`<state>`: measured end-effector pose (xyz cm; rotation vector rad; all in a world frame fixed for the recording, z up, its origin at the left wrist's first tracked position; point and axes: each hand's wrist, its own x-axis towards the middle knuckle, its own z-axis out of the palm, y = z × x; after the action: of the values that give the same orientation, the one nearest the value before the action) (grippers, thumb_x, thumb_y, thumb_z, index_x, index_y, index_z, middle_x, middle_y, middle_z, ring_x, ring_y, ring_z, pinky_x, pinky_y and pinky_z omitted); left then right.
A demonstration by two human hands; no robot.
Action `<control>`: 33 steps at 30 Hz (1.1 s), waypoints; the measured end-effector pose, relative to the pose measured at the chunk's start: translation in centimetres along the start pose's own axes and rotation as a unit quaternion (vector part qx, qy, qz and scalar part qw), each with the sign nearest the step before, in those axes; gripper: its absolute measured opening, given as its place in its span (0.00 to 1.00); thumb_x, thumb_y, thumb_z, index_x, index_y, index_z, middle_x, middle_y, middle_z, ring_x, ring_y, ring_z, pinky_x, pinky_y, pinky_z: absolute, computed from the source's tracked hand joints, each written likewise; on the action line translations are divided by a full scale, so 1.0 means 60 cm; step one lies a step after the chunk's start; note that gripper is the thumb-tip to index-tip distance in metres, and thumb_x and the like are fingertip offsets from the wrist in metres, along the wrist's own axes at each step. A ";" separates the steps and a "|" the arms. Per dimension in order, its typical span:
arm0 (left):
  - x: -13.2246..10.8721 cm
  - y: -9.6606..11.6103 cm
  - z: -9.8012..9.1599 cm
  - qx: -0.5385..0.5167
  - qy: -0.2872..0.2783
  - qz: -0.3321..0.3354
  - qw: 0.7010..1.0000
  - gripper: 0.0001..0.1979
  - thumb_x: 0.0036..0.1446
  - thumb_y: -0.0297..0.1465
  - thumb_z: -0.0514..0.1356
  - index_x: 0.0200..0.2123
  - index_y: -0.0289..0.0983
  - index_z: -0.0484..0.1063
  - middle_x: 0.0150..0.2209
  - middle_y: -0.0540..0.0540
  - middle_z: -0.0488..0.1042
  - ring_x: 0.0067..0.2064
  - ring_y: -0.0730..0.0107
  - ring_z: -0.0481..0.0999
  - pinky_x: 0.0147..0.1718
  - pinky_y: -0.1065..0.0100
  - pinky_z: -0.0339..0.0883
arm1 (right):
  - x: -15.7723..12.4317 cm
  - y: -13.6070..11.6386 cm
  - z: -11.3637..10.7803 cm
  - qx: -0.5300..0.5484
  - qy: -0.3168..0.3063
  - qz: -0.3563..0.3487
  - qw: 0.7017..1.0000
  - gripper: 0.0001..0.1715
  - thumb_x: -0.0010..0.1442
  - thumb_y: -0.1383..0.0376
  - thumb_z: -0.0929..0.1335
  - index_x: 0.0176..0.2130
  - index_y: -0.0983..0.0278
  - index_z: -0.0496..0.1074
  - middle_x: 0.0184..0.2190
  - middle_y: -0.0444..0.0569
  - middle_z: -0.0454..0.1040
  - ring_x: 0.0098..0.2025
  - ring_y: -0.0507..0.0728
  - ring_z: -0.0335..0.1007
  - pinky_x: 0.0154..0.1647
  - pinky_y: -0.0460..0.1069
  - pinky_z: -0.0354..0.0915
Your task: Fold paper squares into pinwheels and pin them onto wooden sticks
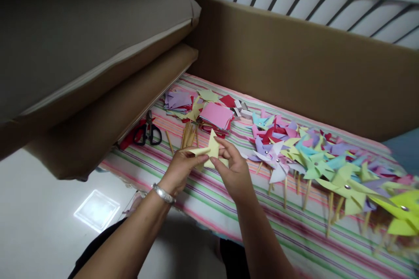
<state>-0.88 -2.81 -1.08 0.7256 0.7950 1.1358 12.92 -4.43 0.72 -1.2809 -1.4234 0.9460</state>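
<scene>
Between my two hands I hold a pale yellow paper pinwheel blade (213, 143), its corners partly curled inward. My left hand (185, 165) pinches a folded flap on its left side. My right hand (234, 168) grips the right side, thumb and fingers closed on the paper. Just beyond the hands lies a bundle of thin wooden sticks (188, 134). A stack of pink and red paper squares (216, 116) sits behind the paper I hold. Whether a pin goes through its middle cannot be seen.
Many finished pinwheels (316, 163) on sticks crowd the right side of the striped cloth (212, 209). Black-handled scissors (148, 131) lie at the left, near cut papers (178, 101) and small white boxes (242, 110). Large brown cushions (98, 52) overhang the left; a brown panel (294, 65) stands behind.
</scene>
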 end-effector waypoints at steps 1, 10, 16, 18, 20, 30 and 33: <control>0.000 0.011 -0.009 -0.004 0.008 0.006 1.000 0.14 0.40 0.28 0.67 0.35 0.33 0.78 0.32 0.44 0.79 0.34 0.68 0.74 0.36 0.68 0.64 | -0.002 -0.001 -0.001 -0.008 0.008 -0.015 1.000 0.29 0.52 0.66 0.68 0.54 0.58 0.62 0.37 0.48 0.74 0.41 0.57 0.70 0.47 0.54 0.62; -0.015 0.105 -0.105 -0.123 0.096 0.138 0.978 0.12 0.36 0.25 0.69 0.30 0.35 0.76 0.32 0.48 0.78 0.39 0.67 0.75 0.43 0.68 0.65 | -0.037 0.059 0.026 -0.106 0.015 0.027 0.994 0.14 0.53 0.64 0.66 0.41 0.63 0.73 0.33 0.50 0.76 0.37 0.57 0.72 0.43 0.54 0.66; -0.032 0.116 -0.124 -0.139 0.080 0.128 0.979 0.15 0.37 0.26 0.69 0.33 0.33 0.76 0.33 0.46 0.78 0.40 0.67 0.75 0.43 0.68 0.65 | -0.020 0.081 0.053 -0.332 -0.005 -0.050 0.942 0.16 0.58 0.68 0.60 0.41 0.62 0.74 0.35 0.50 0.75 0.38 0.56 0.71 0.41 0.50 0.65; -0.033 0.119 -0.129 -0.149 0.071 0.132 0.977 0.15 0.37 0.26 0.69 0.33 0.33 0.76 0.34 0.46 0.78 0.41 0.66 0.75 0.44 0.67 0.65 | 0.003 0.074 0.056 -0.455 -0.033 -0.090 0.885 0.19 0.60 0.71 0.57 0.45 0.62 0.72 0.39 0.52 0.74 0.41 0.56 0.69 0.42 0.49 0.63; -0.035 0.122 -0.133 -0.161 0.063 0.128 0.977 0.15 0.38 0.25 0.68 0.34 0.33 0.76 0.34 0.46 0.78 0.40 0.66 0.75 0.44 0.67 0.65 | 0.030 0.067 0.060 -0.527 -0.071 -0.114 0.839 0.20 0.61 0.72 0.57 0.46 0.63 0.72 0.40 0.54 0.73 0.43 0.58 0.67 0.42 0.49 0.60; -0.037 0.139 -0.143 -0.190 0.067 0.111 0.973 0.14 0.37 0.26 0.68 0.32 0.34 0.76 0.32 0.45 0.78 0.39 0.64 0.76 0.39 0.67 0.68 | 0.105 0.046 0.081 -0.560 -0.215 -0.191 0.777 0.09 0.59 0.69 0.63 0.35 0.64 0.74 0.33 0.52 0.74 0.39 0.57 0.66 0.41 0.50 0.58; -0.035 0.141 -0.149 -0.180 0.081 0.125 0.972 0.14 0.37 0.26 0.68 0.32 0.34 0.76 0.32 0.46 0.78 0.39 0.65 0.76 0.39 0.69 0.67 | 0.104 0.021 0.080 -0.535 -0.164 -0.196 0.805 0.10 0.59 0.69 0.62 0.36 0.62 0.73 0.36 0.52 0.73 0.42 0.57 0.66 0.42 0.49 0.61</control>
<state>-13.00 -1.73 1.57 0.4381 0.6192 1.5351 8.66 2.17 -0.65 -1.4973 -2.5616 -0.0241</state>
